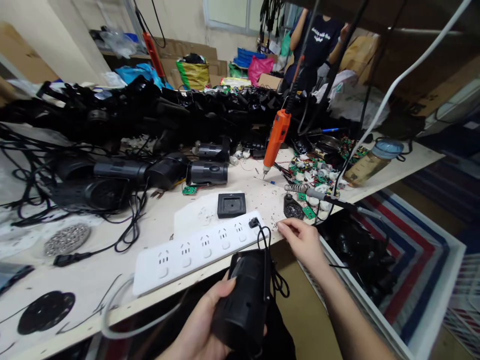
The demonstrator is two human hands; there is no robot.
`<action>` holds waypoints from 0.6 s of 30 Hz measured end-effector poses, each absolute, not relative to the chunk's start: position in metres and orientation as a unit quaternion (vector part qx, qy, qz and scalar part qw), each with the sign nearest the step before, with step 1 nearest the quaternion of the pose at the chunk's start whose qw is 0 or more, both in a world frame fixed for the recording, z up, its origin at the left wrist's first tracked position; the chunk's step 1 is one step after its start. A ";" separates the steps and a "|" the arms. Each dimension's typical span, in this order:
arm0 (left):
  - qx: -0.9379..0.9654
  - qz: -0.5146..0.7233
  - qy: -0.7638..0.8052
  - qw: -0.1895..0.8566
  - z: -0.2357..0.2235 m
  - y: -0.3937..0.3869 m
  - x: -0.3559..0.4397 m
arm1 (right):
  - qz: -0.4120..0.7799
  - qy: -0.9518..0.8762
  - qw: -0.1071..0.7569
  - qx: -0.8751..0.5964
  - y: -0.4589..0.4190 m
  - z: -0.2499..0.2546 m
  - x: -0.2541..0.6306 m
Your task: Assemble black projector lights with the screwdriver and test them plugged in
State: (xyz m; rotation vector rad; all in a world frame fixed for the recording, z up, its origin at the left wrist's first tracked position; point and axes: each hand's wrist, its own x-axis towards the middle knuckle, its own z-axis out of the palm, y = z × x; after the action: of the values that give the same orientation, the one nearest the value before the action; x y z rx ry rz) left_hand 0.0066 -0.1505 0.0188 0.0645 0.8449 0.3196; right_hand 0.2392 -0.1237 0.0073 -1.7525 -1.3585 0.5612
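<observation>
My left hand [210, 320] is wrapped round a black cylindrical lamp-like device [242, 300] with a side bracket, held in front of the bench edge. A looped black cord [279, 282] hangs beside the device. A black plug [255, 222] sits in the end socket of the white power strip [150, 272], which lies along the front edge. To the right of that plug, my right hand [302, 242] is at the bench edge, its fingertips drawn together. Whether anything small is between them cannot be made out.
An orange electric screwdriver [276, 137] hangs over the bench. A soldering iron [333, 200] rests in a coil holder near circuit boards [315, 170]. Black housings [208, 172] and cords lie left and behind. A lined crate [412, 250] stands at right; a person [318, 45] is beyond.
</observation>
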 end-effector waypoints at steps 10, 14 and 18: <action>-0.015 0.048 0.452 0.891 0.012 -0.149 0.020 | 0.245 -0.602 0.342 -0.678 -0.108 0.006 0.229; -0.033 0.033 0.465 0.884 0.009 -0.141 0.028 | 0.253 -0.608 0.292 -0.694 -0.092 0.009 0.228; -0.019 0.006 0.475 0.880 0.004 -0.136 0.039 | 0.268 -0.618 0.210 -0.709 -0.073 0.017 0.222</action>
State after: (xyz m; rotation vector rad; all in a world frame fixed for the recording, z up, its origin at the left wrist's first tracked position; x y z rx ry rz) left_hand 0.0387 -0.1356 0.0036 -0.0403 0.9903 0.0132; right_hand 0.2219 -0.0730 0.0172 -1.9703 -1.7190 0.7440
